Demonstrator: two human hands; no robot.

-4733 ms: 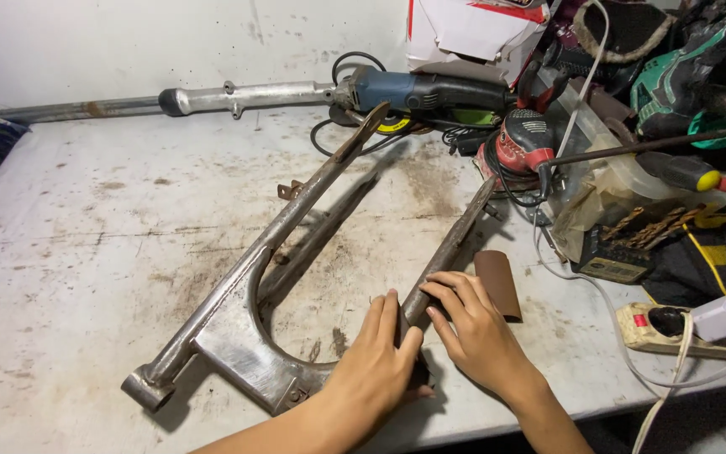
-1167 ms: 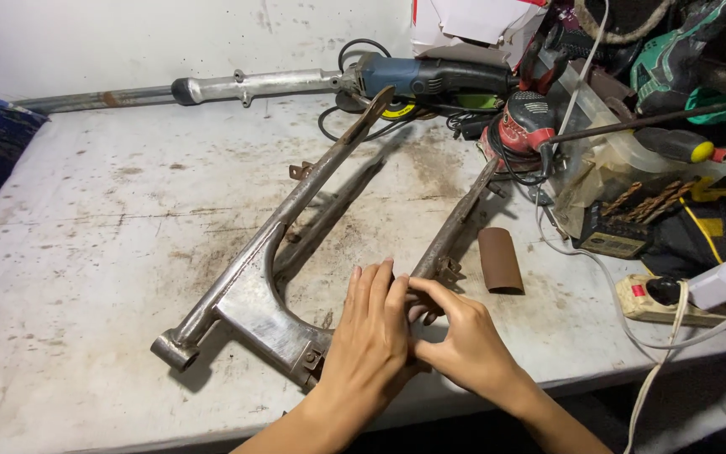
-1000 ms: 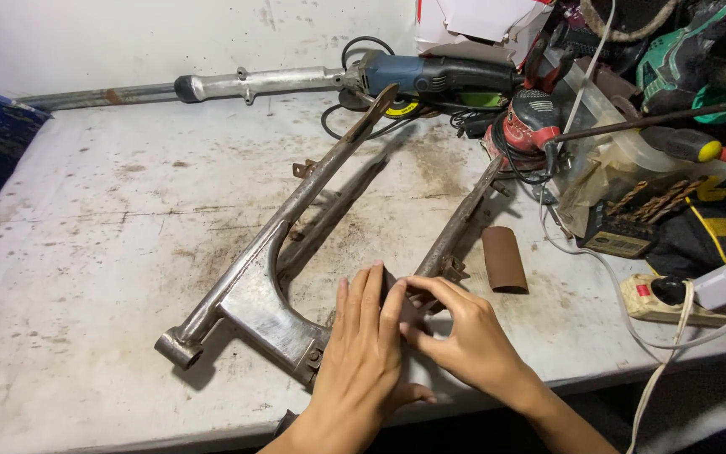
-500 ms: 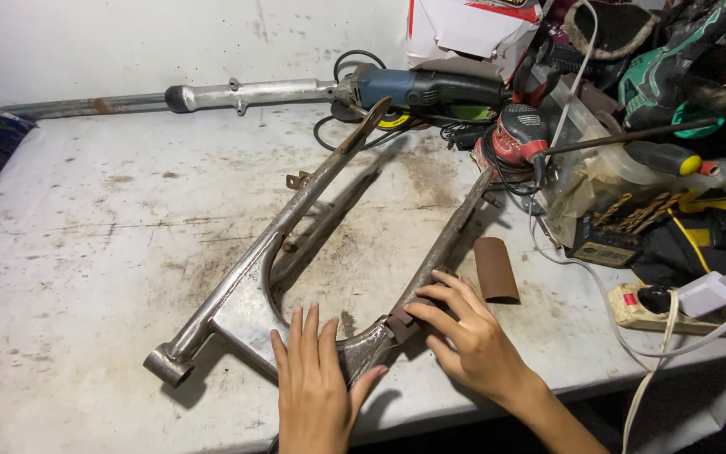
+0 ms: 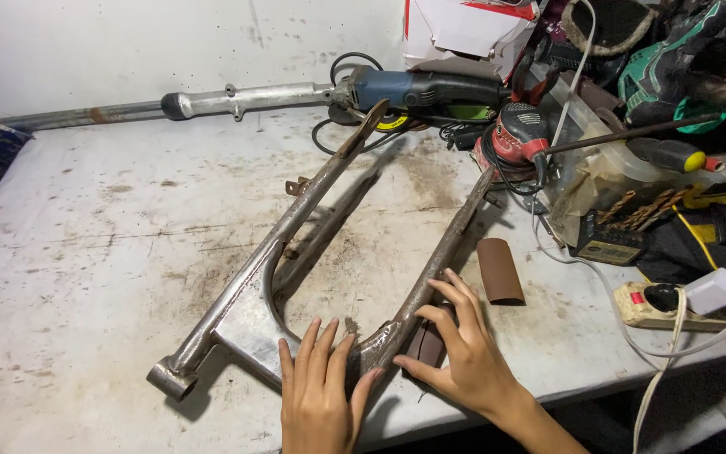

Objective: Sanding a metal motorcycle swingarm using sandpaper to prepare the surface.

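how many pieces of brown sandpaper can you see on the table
2. One curled sandpaper piece lies loose on the table right of the metal frame. A second piece sits under the right hand against the frame. More may be hidden.

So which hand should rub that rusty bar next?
Probably the right hand. Its fingers press a brown piece of sandpaper against the right bar of the metal frame. The left hand lies flat on the frame's joint, seemingly steadying it, with nothing in it.
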